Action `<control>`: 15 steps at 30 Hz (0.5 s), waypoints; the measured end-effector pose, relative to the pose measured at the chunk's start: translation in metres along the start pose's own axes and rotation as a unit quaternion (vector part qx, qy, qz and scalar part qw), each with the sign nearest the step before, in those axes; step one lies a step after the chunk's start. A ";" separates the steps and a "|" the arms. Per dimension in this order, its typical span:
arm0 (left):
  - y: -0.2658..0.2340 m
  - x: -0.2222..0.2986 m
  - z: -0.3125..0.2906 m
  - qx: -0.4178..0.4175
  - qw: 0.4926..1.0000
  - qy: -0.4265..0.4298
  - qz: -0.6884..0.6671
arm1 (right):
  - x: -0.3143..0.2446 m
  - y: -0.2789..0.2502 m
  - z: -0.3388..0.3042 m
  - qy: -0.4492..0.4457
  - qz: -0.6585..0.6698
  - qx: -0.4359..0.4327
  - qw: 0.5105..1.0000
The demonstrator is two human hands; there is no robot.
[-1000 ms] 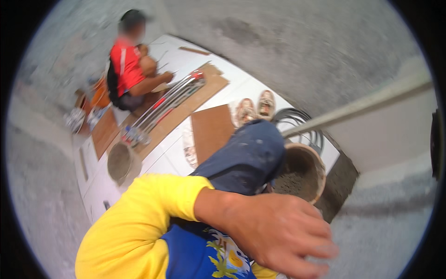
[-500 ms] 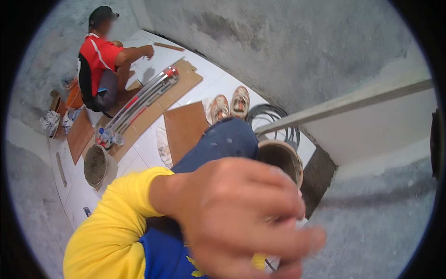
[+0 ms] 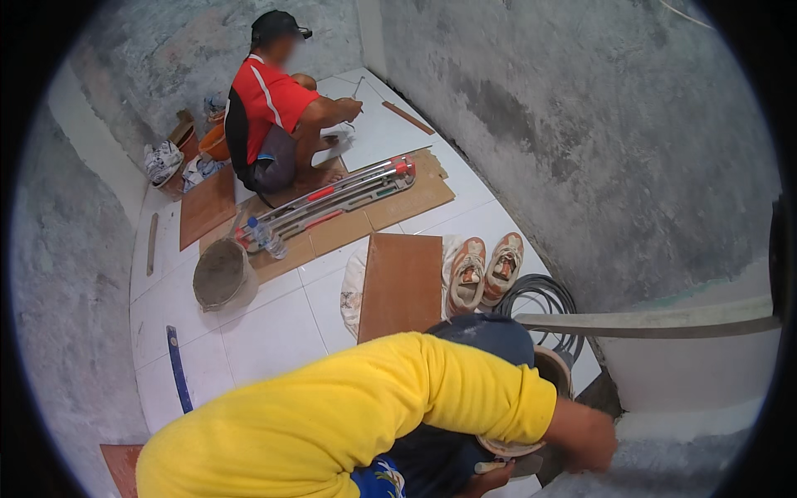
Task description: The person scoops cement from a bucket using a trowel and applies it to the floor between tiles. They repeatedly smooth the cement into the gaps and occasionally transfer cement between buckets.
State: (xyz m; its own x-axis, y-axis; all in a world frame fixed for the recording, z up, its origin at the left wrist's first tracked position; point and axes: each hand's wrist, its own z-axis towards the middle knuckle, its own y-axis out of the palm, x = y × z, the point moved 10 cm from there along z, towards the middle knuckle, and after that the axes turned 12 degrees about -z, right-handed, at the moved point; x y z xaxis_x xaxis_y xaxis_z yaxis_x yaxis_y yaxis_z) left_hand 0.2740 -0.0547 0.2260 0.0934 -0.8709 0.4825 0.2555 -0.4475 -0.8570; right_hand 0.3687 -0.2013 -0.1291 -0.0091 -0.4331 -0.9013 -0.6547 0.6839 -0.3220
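My left arm in its yellow sleeve reaches across to the right, over a bucket [image 3: 564, 371] whose rim shows on both sides of the forearm. My left hand [image 3: 588, 437] is near the lower right wall, its fingers blurred and turned from view. Below that forearm, my right hand [image 3: 491, 481] is closed around the pale handle of what looks like a trowel [image 3: 488, 467]. The trowel's blade is mostly hidden. My dark-clothed knee [image 3: 486, 332] is beside the bucket.
A person in a red shirt [image 3: 282, 104] squats at the back by a tile cutter [image 3: 332, 195] lying on cardboard. A mortar bucket [image 3: 237, 278], a bottle [image 3: 267, 239], a brown tile [image 3: 403, 282], shoes [image 3: 466, 278] and a coiled hose [image 3: 548, 300] are on the floor. A ledge [image 3: 664, 322] juts out at right.
My left hand has moved from close in front of the view to the right, by the wall. The view has shifted, and my right hand with the trowel now shows. The other person's arms are lower.
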 end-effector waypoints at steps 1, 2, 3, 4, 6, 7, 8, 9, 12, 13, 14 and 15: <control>0.018 -0.010 0.003 0.006 1.000 -0.002 -0.009 | -0.007 0.000 -0.005 -0.036 -0.041 -0.015 0.998; 0.033 -0.010 0.002 -0.028 0.999 -0.001 -0.014 | -0.013 -0.005 -0.014 -0.070 -0.084 -0.030 0.994; 0.041 -0.013 0.001 -0.059 0.998 0.002 -0.011 | -0.024 -0.004 -0.017 -0.112 -0.123 -0.045 0.985; 0.050 -0.015 -0.001 -0.090 0.996 0.005 -0.008 | -0.027 -0.006 -0.016 -0.108 -0.126 -0.040 0.985; 0.054 -0.011 0.005 -0.069 0.997 0.022 0.014 | -0.030 -0.005 -0.016 -0.087 -0.125 -0.030 0.988; 0.054 -0.005 0.010 -0.006 0.998 0.069 0.010 | -0.030 -0.003 -0.017 -0.078 -0.124 -0.032 0.989; 0.053 0.001 0.013 0.057 0.992 0.115 0.012 | -0.030 -0.002 -0.017 -0.072 -0.122 -0.030 0.989; 0.055 -0.003 0.012 0.174 0.964 0.199 -0.002 | -0.031 0.001 -0.017 -0.067 -0.123 -0.032 0.990; 0.043 -0.005 0.003 0.238 0.918 0.301 -0.096 | -0.033 0.005 -0.012 -0.060 -0.121 -0.031 0.990; 0.042 -0.006 0.004 0.213 0.916 0.311 -0.136 | -0.034 0.006 -0.011 -0.059 -0.122 -0.030 0.990; 0.049 -0.010 0.008 0.193 0.922 0.302 -0.144 | -0.034 0.006 -0.011 -0.058 -0.120 -0.030 0.991; 0.056 -0.013 0.010 0.175 0.928 0.292 -0.150 | -0.034 0.008 -0.010 -0.058 -0.120 -0.031 0.991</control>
State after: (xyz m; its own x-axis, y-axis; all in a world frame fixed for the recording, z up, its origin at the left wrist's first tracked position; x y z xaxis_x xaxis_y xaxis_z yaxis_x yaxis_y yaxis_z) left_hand 0.2967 -0.0661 0.1732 -0.5445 -0.7248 0.4222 0.4916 -0.6836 -0.5395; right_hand 0.3559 -0.1867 -0.0982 0.2364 -0.5067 -0.8291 -0.6729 0.5302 -0.5159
